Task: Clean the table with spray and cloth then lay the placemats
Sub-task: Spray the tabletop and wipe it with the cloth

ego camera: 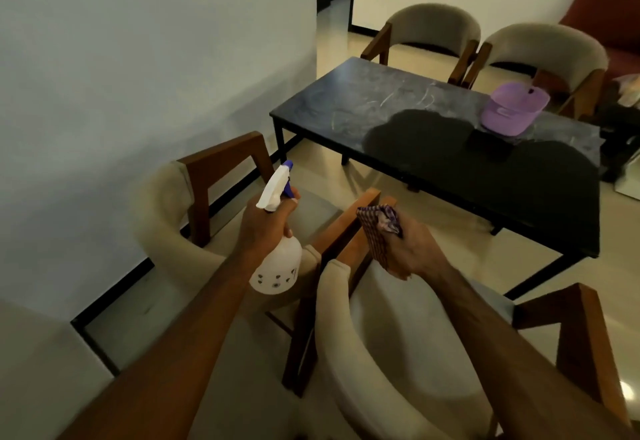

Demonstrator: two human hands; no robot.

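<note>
Left hand (pixel 268 228) wrapped round the neck of the spray bottle (pixel 275 252), a fingertip showing by the blue trigger, nozzle aimed toward 1 o'clock at the table (pixel 346 107). Looks held ready to fire.

Right hand (pixel 412 252) clenched on the bunched checked cloth (pixel 377 231), so the wipe can likely follow the spray without a swap.

Both hands are over the two near chairs (pixel 398 353), well short of the table; reach looks too long, so closing in probably comes first.

Table sits at 1 o'clock, top smeared with pale streaks. Purple cap (pixel 512 108) lies on its far right end at 2 o'clock, touching a dark block-shaped item I can't identify; both probably need shifting for a full wipe.

No placemats visible.
</note>
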